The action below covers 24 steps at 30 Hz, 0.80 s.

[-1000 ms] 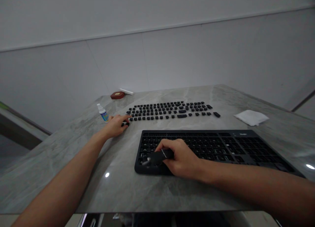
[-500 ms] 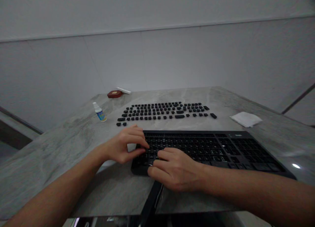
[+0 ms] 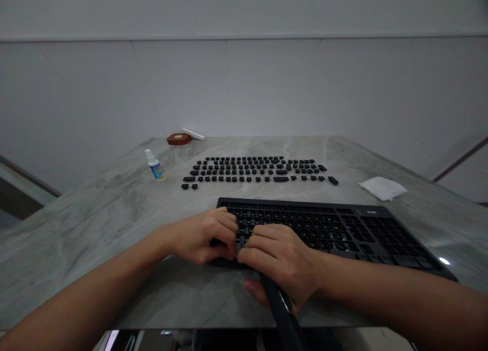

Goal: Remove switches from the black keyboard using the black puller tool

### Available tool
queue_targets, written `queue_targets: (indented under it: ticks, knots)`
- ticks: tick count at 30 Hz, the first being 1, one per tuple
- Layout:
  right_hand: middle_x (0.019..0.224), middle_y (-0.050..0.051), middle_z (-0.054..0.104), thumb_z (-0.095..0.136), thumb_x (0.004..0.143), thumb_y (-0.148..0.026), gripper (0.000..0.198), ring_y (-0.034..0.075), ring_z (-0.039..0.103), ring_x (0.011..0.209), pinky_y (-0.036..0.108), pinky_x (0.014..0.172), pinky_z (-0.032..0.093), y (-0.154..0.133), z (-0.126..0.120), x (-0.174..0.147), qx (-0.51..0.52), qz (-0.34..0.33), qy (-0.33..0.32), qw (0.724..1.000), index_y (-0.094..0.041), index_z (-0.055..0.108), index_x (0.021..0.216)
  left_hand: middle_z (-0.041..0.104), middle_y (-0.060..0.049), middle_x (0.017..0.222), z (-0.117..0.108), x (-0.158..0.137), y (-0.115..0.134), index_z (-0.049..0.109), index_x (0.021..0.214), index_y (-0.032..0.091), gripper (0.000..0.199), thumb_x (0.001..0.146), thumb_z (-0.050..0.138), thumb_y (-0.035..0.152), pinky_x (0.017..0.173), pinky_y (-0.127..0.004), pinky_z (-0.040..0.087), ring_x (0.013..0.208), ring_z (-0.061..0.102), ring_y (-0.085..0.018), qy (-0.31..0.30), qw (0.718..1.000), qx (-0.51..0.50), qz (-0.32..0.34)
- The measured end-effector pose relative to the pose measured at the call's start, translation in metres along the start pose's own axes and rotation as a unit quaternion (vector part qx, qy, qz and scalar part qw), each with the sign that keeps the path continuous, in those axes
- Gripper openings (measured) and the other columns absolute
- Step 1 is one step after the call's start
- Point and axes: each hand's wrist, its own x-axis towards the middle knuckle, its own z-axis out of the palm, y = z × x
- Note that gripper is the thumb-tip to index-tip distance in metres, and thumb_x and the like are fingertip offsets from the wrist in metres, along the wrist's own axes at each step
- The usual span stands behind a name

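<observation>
A black keyboard (image 3: 316, 231) lies near the table's front edge, many key positions bare of keycaps. At its lower left corner, my left hand (image 3: 217, 234) is closed, thumb and fingers pinched on a spot too small to make out. My right hand (image 3: 280, 254) touches the keyboard's left part, its fingers bent together and meeting the left fingertips; what lies under them is hidden. Its thumb shows lower down. A long black strap-like piece (image 3: 280, 305) hangs across the right palm; whether it is held I cannot tell. Loose black keycaps (image 3: 238, 173) lie in rows behind the keyboard.
On the left stands a small white spray bottle (image 3: 156, 168) with a blue label. A reddish-brown case (image 3: 178, 139) and a thin white object (image 3: 193, 134) lie at the back. At the right is a folded white cloth or tissue (image 3: 382, 188). A wall rises behind the table.
The view has levelled and shifted slightly. My left hand has slid toward the keyboard's front edge, its fingers closer together. The right thumb now shows, and the black strap-like piece has swung right.
</observation>
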Motion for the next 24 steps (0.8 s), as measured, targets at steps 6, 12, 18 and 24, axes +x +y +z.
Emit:
queue_targets:
  ticks: [6,12,18,24]
  knots:
    - [0.069,0.004,0.058,0.046,0.086,-0.023,0.017,0.016,0.047,0.059,0.031,0.053,0.034,0.0005,0.0006,-0.0031,-0.058,0.032,-0.014,0.998,-0.014,0.06,0.081,0.064,-0.003,0.072,-0.0012,-0.0007,0.0011,0.063,0.074,0.018,0.015,0.087,0.058,0.012,0.077,-0.035,0.04,0.075,0.055,-0.017,-0.002,1.0,0.028,-0.014]
    - [0.066,0.002,0.056,0.052,0.085,-0.026,0.015,0.015,0.048,0.056,0.03,0.049,0.029,0.0034,0.0029,-0.0031,-0.106,0.028,-0.15,0.983,-0.017,0.054,0.073,0.061,-0.002,0.07,-0.001,0.0011,0.0012,0.059,0.072,0.017,0.016,0.085,0.055,0.007,0.073,-0.034,0.039,0.073,0.053,-0.017,0.007,0.999,0.037,-0.011]
    - [0.068,0.003,0.063,0.062,0.075,-0.027,0.013,0.016,0.054,0.057,0.03,0.048,0.03,0.0045,0.0015,0.0008,-0.086,0.062,-0.238,0.965,-0.016,0.056,0.076,0.062,-0.002,0.07,-0.0002,0.0001,0.0018,0.058,0.073,0.017,0.013,0.081,0.057,0.008,0.074,-0.034,0.04,0.074,0.054,-0.016,0.012,0.999,0.02,-0.024]
    - [0.069,0.003,0.064,0.06,0.074,-0.027,0.012,0.018,0.057,0.057,0.031,0.047,0.031,0.003,0.004,0.0026,-0.085,0.074,-0.244,0.963,-0.015,0.058,0.077,0.063,-0.003,0.069,0.0002,-0.0004,0.0012,0.057,0.071,0.017,0.012,0.078,0.056,0.007,0.074,-0.034,0.041,0.073,0.055,-0.017,0.026,0.999,-0.008,-0.023]
